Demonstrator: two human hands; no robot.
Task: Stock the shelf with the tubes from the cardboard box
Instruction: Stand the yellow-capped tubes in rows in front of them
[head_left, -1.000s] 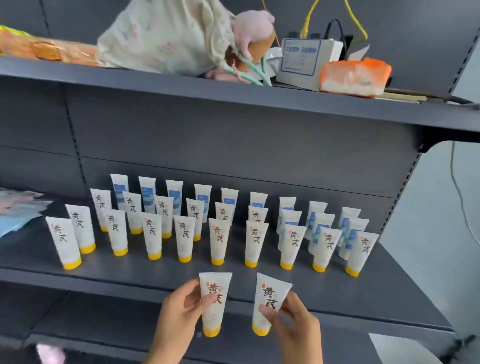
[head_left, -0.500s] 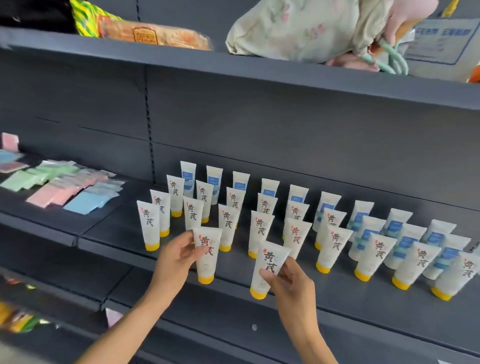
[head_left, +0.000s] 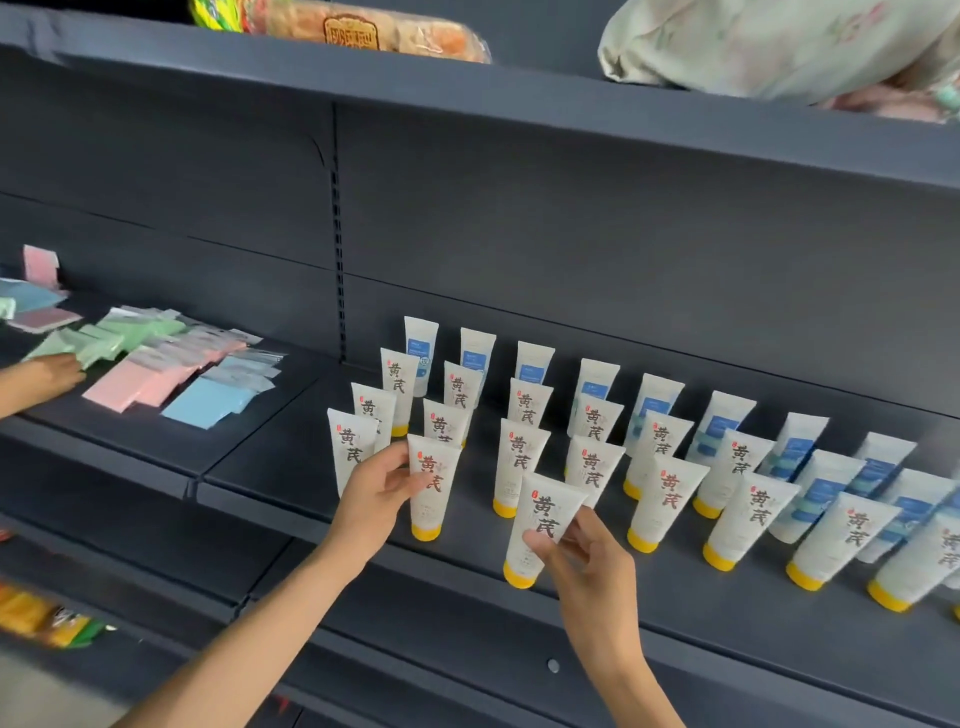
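A white plastic tube with yellow cap (head_left: 432, 486) is pinched upright by the left hand (head_left: 375, 499) on the dark grey metal shelf (head_left: 291, 457). A 2nd identical tube (head_left: 540, 525) is gripped by the right hand (head_left: 587, 558) near the shelf's front edge.

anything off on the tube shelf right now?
Nothing damaged or spilled. The tube in the right hand leans right and sits ahead of the front row, near the shelf edge. The left hand holds its tube upright. A third hand reaches into the packets.

Probably a shop: dark shelving (head_left: 519, 613), ranked tubes (head_left: 670, 499).
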